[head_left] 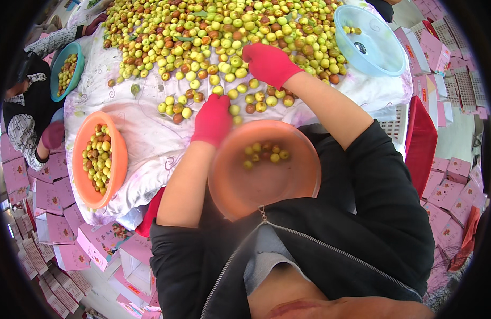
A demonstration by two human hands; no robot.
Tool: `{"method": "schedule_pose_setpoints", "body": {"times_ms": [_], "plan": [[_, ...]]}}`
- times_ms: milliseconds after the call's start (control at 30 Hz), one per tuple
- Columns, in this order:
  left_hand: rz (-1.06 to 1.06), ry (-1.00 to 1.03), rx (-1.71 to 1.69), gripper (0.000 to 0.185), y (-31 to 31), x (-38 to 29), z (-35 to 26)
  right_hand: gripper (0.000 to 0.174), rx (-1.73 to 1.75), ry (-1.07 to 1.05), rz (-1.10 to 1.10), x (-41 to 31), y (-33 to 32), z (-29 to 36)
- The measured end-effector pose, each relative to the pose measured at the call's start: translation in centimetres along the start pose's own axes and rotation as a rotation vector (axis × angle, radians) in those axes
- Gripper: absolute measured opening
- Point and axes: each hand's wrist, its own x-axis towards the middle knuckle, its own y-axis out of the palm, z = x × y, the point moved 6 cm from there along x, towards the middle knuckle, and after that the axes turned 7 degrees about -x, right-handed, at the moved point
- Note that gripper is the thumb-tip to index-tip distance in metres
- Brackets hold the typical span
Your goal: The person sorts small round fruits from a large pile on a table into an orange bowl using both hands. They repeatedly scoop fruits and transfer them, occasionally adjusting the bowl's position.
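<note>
A broad heap of green and reddish-brown jujubes (213, 36) covers the far part of the table. My right hand (269, 63), in a red knit glove, rests at the heap's near edge with jujubes around its fingers. In a matching glove, my left hand (213, 119) is among loose jujubes closer to me. The fingertips of both hands are partly hidden, so whether either one holds a fruit is unclear. An orange plastic basin (265, 183) sits in front of my body, just below my left hand, with several jujubes at its far side.
On the cloth-covered table (149, 131), an orange basin of jujubes (121, 159) stands left and a light blue basin (385, 48) right. At far left, a person (30, 99) wearing dark red gloves sits near a teal basin (78, 75). Pink cartons (106, 243) crowd the floor.
</note>
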Motion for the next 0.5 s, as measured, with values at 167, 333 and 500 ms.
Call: {"method": "schedule_pose_setpoints", "body": {"times_ms": [167,333,500], "plan": [[-0.317,0.101,-0.133,0.016,-4.5,3.7,0.9,0.028,-0.135,-0.041,0.301,-0.5,3.3,1.9],[0.120,-0.060,0.276,0.026,-2.7,6.7,1.7,0.023,-0.086,0.043,0.303,0.4,3.4,3.2],[0.015,-0.073,0.109,0.022,-3.8,6.4,1.6,0.027,-0.161,0.037,0.303,0.3,3.0,2.2]]}}
